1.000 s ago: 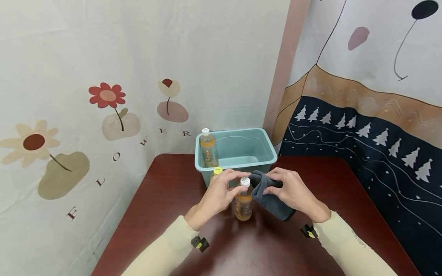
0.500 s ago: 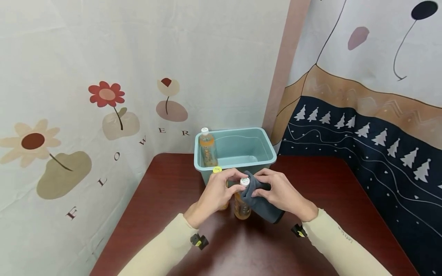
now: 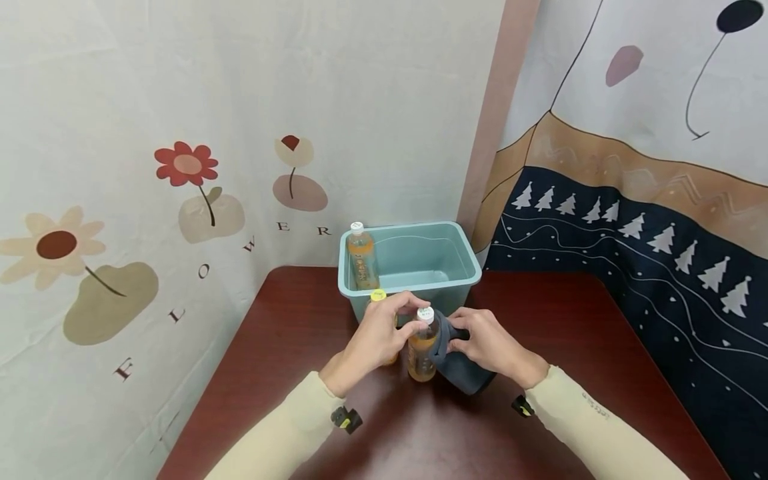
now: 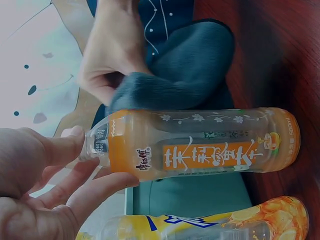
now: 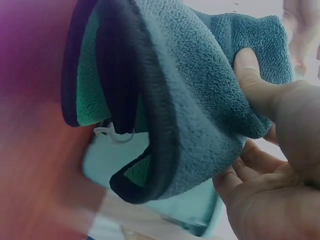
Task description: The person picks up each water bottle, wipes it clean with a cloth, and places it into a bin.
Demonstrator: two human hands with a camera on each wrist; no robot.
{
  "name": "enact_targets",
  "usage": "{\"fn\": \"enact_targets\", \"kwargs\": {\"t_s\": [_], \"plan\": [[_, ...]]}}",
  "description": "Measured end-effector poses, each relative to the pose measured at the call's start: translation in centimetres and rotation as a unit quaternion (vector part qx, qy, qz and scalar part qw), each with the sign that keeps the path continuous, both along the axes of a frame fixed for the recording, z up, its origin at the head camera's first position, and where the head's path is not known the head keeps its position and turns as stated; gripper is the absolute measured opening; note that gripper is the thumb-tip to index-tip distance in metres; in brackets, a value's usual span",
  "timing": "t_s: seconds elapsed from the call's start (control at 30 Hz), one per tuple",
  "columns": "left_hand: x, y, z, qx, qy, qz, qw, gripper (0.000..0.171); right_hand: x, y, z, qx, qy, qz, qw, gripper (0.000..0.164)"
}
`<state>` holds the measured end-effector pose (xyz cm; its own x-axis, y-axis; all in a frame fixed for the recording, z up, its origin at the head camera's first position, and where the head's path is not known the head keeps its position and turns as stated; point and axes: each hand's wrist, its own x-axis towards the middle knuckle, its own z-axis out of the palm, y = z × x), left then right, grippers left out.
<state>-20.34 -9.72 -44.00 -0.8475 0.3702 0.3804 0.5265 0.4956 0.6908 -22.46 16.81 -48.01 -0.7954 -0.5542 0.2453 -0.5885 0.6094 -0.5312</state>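
A clear plastic drink bottle (image 3: 422, 365) with a white cap and an orange label stands upright on the table. My left hand (image 3: 379, 337) pinches it at the cap and neck between thumb and fingers. In the left wrist view, Chinese lettering shows along the bottle's label (image 4: 210, 154). Bunched in my right hand (image 3: 491, 341) is a grey-blue towel (image 3: 465, 373), its upper folds against the bottle's right side and its lower part hanging down. The right wrist view shows the thumb pressing into the towel's (image 5: 195, 95) plush fabric, with dark edging around it.
Behind my left hand stands a yellow-capped bottle (image 3: 378, 295), partly hidden. A light teal plastic bin (image 3: 447, 294) sits at the table's back edge, with another white-capped bottle (image 3: 363, 260) upright in its left end. Printed curtains rise behind the dark red table (image 3: 288, 327).
My right hand has brought the towel left onto the bottle, first up at the neck, then lower along its side. My left hand keeps its hold on the bottle's top.
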Motion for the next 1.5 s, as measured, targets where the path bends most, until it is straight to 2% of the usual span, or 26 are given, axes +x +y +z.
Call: {"fn": "enact_targets", "kwargs": {"t_s": [0.23, 0.37, 0.53, 0.7, 0.87, 1.03, 1.33, 1.5], "plan": [[0.1, 0.0, -0.1, -0.007, 0.015, -0.002, 0.9999, 0.031, -0.7, -0.2, -3.4, 0.025, -0.033, 0.038, 0.998, 0.025], [0.1, 0.1, -0.2, -0.009, 0.022, -0.004, 0.9997, 0.033, -0.9, -0.5, -4.8, 0.045, -0.040, 0.047, 0.997, 0.019], [0.1, 0.0, -0.1, -0.012, 0.022, -0.005, 0.9997, 0.032, -1.3, -0.7, -6.0, 0.063, -0.039, 0.051, 0.996, 0.017], [0.1, 0.0, -0.1, -0.015, 0.016, -0.008, 0.9997, 0.029, -1.3, -0.7, -6.2, 0.056, -0.052, 0.046, 0.996, 0.017], [0.1, 0.0, -0.1, -0.012, 0.016, -0.006, 0.9998, 0.030, -1.2, -0.6, -5.7, 0.043, -0.051, 0.039, 0.997, 0.018], [0.1, -0.1, -0.2, -0.011, 0.012, -0.006, 0.9998, 0.031, -1.0, -0.5, -4.5, 0.027, -0.036, 0.030, 0.999, 0.025], [-0.1, -0.1, -0.3, -0.006, 0.012, -0.012, 0.9998, 0.030, -0.5, -0.4, -0.2, 0.001, -0.023, 0.001, 1.000, 0.025], [-0.3, -0.1, -0.3, -0.001, 0.020, -0.017, 0.9996, 0.028, 0.0, -0.5, 2.1, -0.013, 0.001, -0.014, 1.000, 0.028]]}}
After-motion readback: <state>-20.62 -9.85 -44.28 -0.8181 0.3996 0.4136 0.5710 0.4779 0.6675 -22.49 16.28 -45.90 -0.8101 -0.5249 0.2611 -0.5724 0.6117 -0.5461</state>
